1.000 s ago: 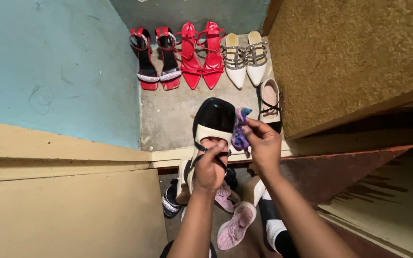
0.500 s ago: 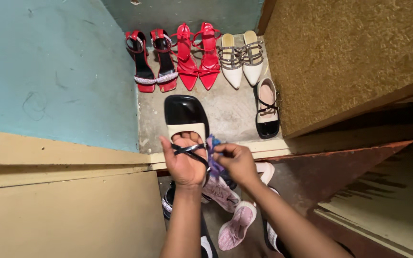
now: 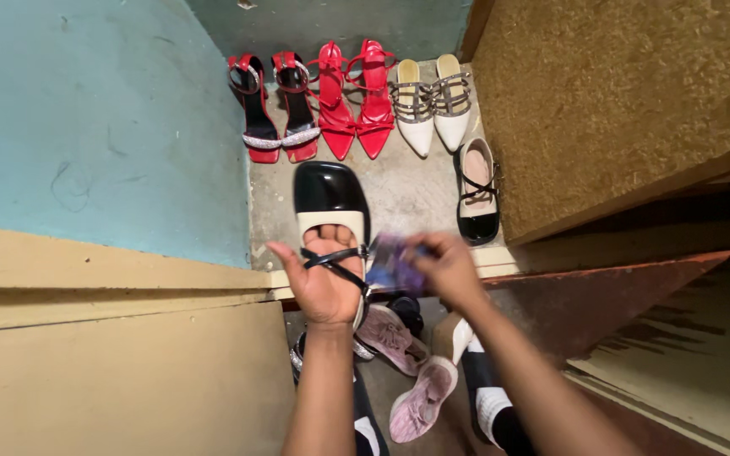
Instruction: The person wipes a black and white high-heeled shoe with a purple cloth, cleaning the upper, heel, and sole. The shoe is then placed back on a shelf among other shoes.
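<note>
Shoe [image 3: 329, 201], black-toed with cream band, rests in the left hand [image 3: 324, 283], fingers curled under its straps, above the step edge. Right hand [image 3: 445, 268] pinches a purple cloth [image 3: 392, 263] beside the straps. Red sandals [image 3: 355, 100] line the floor [image 3: 407, 186] beyond.

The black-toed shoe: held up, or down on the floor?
Held up: the left hand grips the black-toed shoe by its straps, above the floor.
</note>
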